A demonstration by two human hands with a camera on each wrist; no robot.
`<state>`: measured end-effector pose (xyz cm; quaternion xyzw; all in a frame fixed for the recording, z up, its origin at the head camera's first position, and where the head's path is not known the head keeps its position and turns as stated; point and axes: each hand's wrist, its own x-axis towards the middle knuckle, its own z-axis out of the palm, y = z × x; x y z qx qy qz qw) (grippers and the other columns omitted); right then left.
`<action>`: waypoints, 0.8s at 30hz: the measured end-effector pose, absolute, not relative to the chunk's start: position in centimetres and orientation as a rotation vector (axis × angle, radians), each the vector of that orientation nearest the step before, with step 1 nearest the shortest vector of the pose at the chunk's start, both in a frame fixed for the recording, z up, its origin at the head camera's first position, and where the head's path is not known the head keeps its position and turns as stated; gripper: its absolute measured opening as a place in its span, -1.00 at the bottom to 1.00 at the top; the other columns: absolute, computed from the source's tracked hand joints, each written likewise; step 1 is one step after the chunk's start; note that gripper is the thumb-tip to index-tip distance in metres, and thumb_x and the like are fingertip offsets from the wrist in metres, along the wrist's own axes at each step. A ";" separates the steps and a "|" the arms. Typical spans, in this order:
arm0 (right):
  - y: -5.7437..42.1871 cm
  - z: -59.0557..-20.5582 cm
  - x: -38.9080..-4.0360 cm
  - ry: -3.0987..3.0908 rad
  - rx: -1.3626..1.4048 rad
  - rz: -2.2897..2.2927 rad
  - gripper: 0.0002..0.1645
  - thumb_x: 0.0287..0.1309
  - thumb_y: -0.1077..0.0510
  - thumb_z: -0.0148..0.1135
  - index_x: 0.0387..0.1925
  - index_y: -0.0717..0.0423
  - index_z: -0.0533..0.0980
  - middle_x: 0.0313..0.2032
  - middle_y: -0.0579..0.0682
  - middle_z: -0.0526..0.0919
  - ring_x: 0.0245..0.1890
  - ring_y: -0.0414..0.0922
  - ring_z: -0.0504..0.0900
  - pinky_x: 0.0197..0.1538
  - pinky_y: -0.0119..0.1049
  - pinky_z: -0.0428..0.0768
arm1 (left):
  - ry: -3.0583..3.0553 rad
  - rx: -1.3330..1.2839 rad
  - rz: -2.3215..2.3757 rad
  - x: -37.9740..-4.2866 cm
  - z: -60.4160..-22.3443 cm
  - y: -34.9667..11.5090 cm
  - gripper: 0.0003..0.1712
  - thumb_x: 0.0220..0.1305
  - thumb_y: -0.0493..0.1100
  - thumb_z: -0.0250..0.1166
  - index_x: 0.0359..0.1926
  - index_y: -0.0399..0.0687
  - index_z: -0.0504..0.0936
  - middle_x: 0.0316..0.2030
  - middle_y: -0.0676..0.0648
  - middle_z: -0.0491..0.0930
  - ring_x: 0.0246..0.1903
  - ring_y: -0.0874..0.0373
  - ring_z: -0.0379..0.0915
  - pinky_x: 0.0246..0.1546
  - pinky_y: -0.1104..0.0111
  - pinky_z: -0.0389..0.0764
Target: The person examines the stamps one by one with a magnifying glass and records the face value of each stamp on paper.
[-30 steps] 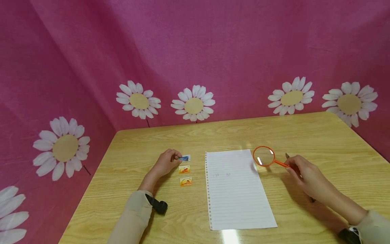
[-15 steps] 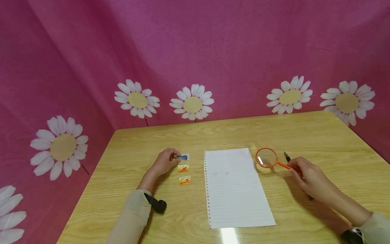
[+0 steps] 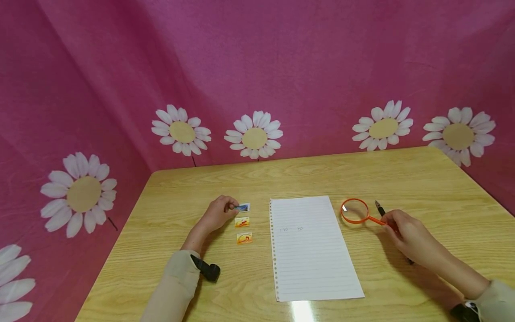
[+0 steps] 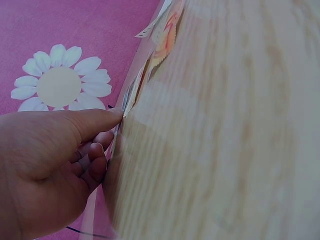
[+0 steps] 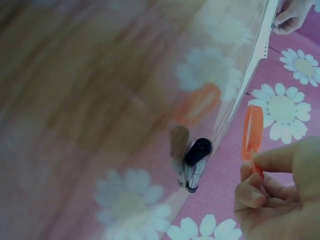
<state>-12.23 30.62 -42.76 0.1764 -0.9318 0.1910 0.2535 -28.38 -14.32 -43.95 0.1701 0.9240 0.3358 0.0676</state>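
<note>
My left hand pinches the left edge of a blue postage stamp at the table's left; in the left wrist view the thumb lies along the stamp's edge. Two yellow-and-orange stamps lie in a column nearer to me. On the right, my right hand grips the thin handle of an orange-rimmed magnifying glass. Its lens is raised above the wood, just right of the paper. In the right wrist view the magnifying glass appears edge-on between thumb and fingers.
A lined sheet of paper with punched holes down its left side lies mid-table, bearing faint handwritten numbers. A dark pen lies partly hidden under my right hand. Behind the wooden table hangs a pink curtain with daisies.
The magnifying glass has moved rightward and slightly toward me, off the paper's edge, and more of the pen shows. My left hand stays at the blue stamp.
</note>
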 end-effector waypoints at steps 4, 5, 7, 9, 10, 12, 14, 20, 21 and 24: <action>30.7 -42.9 -12.3 -2.526 0.487 0.511 -0.65 -0.22 0.59 0.38 -0.36 0.30 0.48 -0.51 -0.13 0.42 -0.50 -0.47 0.24 -0.54 -0.45 0.31 | 2.781 0.499 1.006 -28.4 -44.0 -14.3 -0.84 0.31 -0.24 0.28 -0.12 -0.19 0.58 -0.28 -0.09 0.43 -0.35 0.14 0.23 -0.29 0.36 0.27; 30.7 -42.9 -12.3 -2.524 0.491 0.509 -0.65 -0.23 0.59 0.39 -0.37 0.30 0.48 -0.51 -0.13 0.42 -0.51 -0.47 0.24 -0.54 -0.45 0.30 | 2.782 0.495 1.004 -28.4 -44.0 -14.3 -0.83 0.31 -0.23 0.28 -0.11 -0.19 0.58 -0.28 -0.09 0.43 -0.35 0.14 0.23 -0.29 0.36 0.27; 30.8 -43.0 -12.3 -2.526 0.492 0.505 -0.65 -0.24 0.58 0.39 -0.38 0.30 0.48 -0.52 -0.13 0.41 -0.51 -0.47 0.23 -0.54 -0.46 0.30 | 2.784 0.491 0.999 -28.4 -44.0 -14.3 -0.83 0.31 -0.23 0.28 -0.11 -0.19 0.58 -0.28 -0.08 0.43 -0.34 0.13 0.23 -0.29 0.36 0.27; 30.8 -43.0 -12.2 -2.537 0.487 0.503 -0.65 -0.24 0.58 0.40 -0.38 0.30 0.48 -0.52 -0.12 0.42 -0.52 -0.47 0.23 -0.54 -0.45 0.31 | 2.785 0.487 0.998 -28.3 -44.0 -14.3 -0.83 0.31 -0.23 0.28 -0.11 -0.19 0.58 -0.28 -0.08 0.42 -0.34 0.13 0.23 -0.29 0.36 0.26; 30.8 -43.0 -12.2 -2.543 0.484 0.500 -0.64 -0.25 0.58 0.40 -0.38 0.30 0.48 -0.52 -0.12 0.43 -0.52 -0.47 0.24 -0.55 -0.45 0.32 | 2.787 0.486 0.995 -28.3 -43.9 -14.3 -0.83 0.31 -0.23 0.28 -0.11 -0.19 0.58 -0.28 -0.08 0.42 -0.34 0.13 0.23 -0.29 0.36 0.26; 30.8 -43.0 -12.2 -2.557 0.475 0.496 -0.65 -0.25 0.57 0.41 -0.39 0.30 0.48 -0.51 -0.09 0.46 -0.52 -0.46 0.27 -0.55 -0.43 0.35 | 2.789 0.485 0.993 -28.3 -43.9 -14.2 -0.82 0.31 -0.23 0.28 -0.11 -0.19 0.58 -0.28 -0.08 0.42 -0.34 0.14 0.23 -0.29 0.36 0.26; 30.8 -43.0 -12.1 -2.572 0.468 0.495 -0.65 -0.25 0.57 0.41 -0.39 0.30 0.48 -0.50 -0.08 0.48 -0.52 -0.46 0.29 -0.55 -0.42 0.37 | 2.785 0.479 0.996 -28.3 -43.9 -14.2 -0.82 0.31 -0.23 0.28 -0.10 -0.19 0.58 -0.28 -0.08 0.42 -0.33 0.14 0.23 -0.29 0.36 0.26; 30.8 -43.0 -12.1 -2.605 0.450 0.503 -0.68 -0.21 0.54 0.41 -0.41 0.28 0.48 -0.53 -0.10 0.46 -0.54 -0.47 0.24 -0.56 -0.44 0.33 | 2.779 0.488 1.004 -28.2 -43.8 -14.2 -0.83 0.32 -0.24 0.27 -0.11 -0.19 0.58 -0.28 -0.08 0.42 -0.34 0.13 0.23 -0.29 0.36 0.26; 30.7 -43.0 -12.1 -2.607 0.448 0.500 -0.69 -0.21 0.53 0.42 -0.42 0.27 0.49 -0.54 -0.11 0.45 -0.55 -0.47 0.23 -0.56 -0.44 0.32 | 2.779 0.491 1.006 -28.2 -43.8 -14.3 -0.84 0.32 -0.24 0.27 -0.11 -0.19 0.58 -0.28 -0.08 0.42 -0.35 0.13 0.23 -0.29 0.36 0.26; 30.6 -42.9 -12.0 -2.629 0.425 0.509 -0.72 -0.17 0.49 0.43 -0.42 0.25 0.50 -0.57 -0.14 0.43 -0.56 -0.47 0.20 -0.56 -0.45 0.29 | 2.782 0.510 1.004 -28.3 -43.9 -14.3 -0.84 0.32 -0.24 0.27 -0.11 -0.20 0.57 -0.29 -0.09 0.42 -0.35 0.13 0.23 -0.30 0.36 0.26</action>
